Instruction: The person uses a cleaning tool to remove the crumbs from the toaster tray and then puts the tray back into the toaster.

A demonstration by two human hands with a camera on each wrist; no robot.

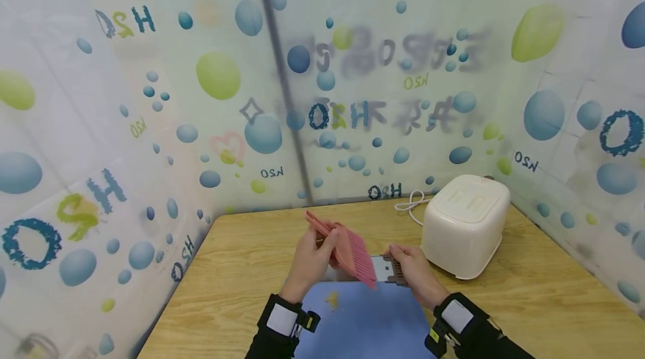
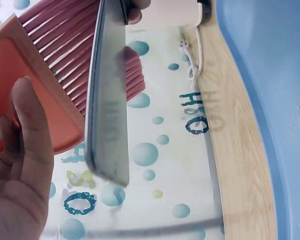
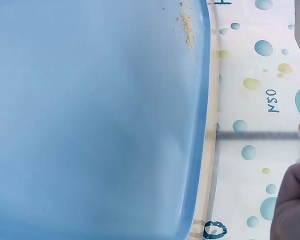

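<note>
My left hand [image 1: 309,262] grips a pink hand brush [image 1: 353,250], its bristles angled down to the right. In the left wrist view the brush's salmon-coloured body [image 2: 27,92] lies by the fingers. My right hand [image 1: 417,274] holds a flat metal crumb tray [image 1: 381,268] by its brownish-grey end. The bristles are beside the tray in the head view, and the tray covers part of them in the left wrist view. Below both hands lies a blue tray [image 1: 373,320] with a small heap of yellowish crumbs [image 1: 332,300] near its far left part.
A white toaster [image 1: 466,224] stands to the right of my right hand. Its white cord [image 1: 414,205] lies behind it on the wooden table [image 1: 216,280]. Curtains with a bubble print [image 1: 262,180] surround the table at the back and sides.
</note>
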